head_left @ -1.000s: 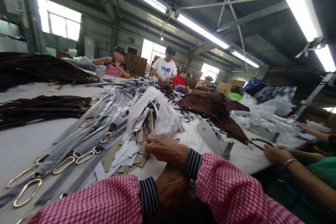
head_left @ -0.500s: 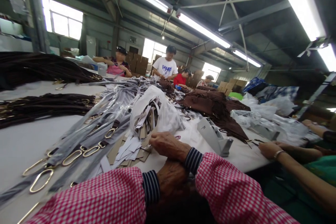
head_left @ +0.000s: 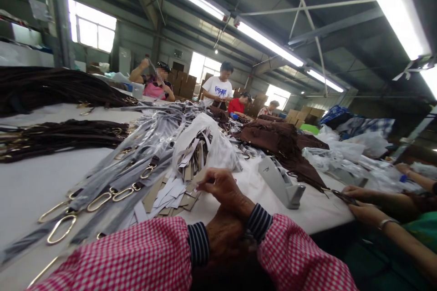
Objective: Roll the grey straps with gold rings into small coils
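My right hand (head_left: 223, 191) is raised at the table's front edge, thumb and fingertips pinched together on something I cannot make out. Below it and partly behind its wrist, my left hand (head_left: 223, 234) is in shadow, with its fingers hidden. Just beyond my hands lie loose white and grey-brown card strips (head_left: 168, 198). A white plastic bag (head_left: 220, 145) filled with more strips stands open behind them. To the right is a grey tape dispenser (head_left: 278, 182). Plastic-wrapped straps (head_left: 112, 177) with gold oval rings spread out to the left.
Dark brown straps (head_left: 51, 88) are heaped at the far left. Brown fabric items (head_left: 273, 134) and clear plastic bags (head_left: 351, 143) cover the right side. A nearby person's hands (head_left: 365, 204) hold a dark tool at the right edge. Several people work across the table.
My right hand's fingers have lifted slightly and bent into a pinch. The view has shifted a little. At right, the nearby person's hands now show a dark tool; across the table, a person's arm has risen.
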Motion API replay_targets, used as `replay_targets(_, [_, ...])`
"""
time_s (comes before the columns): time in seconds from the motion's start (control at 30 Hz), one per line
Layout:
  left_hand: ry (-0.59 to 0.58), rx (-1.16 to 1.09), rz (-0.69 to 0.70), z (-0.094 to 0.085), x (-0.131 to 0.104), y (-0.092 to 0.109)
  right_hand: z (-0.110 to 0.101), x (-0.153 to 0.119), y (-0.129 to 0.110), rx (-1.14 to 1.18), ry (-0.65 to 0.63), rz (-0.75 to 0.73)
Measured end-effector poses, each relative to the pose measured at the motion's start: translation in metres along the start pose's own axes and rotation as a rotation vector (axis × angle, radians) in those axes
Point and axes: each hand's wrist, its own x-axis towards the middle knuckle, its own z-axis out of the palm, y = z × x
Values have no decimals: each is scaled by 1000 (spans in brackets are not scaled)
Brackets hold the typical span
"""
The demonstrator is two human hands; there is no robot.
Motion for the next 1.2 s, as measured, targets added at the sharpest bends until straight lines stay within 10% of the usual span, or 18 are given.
replay_targets(0.17, [-46, -27, -37, -1, -6, 1, 0, -6, -3, 249, -355, 204])
replay_targets(0.33, [-40, 90, -37, -21, 1, 18, -40, -14, -16, 378, 136, 183])
replay_targets(0.63, [221, -682, -587, -66, 28, 11, -97, -125, -46, 134, 751, -72])
replay_targets(0.83, [193, -1108, -611, -85, 28, 11, -71, -172, -35, -162, 537, -221])
replay_targets(1.2, [113, -1366, -468, -77, 28, 22, -62, -153, 5, -338, 485, -458])
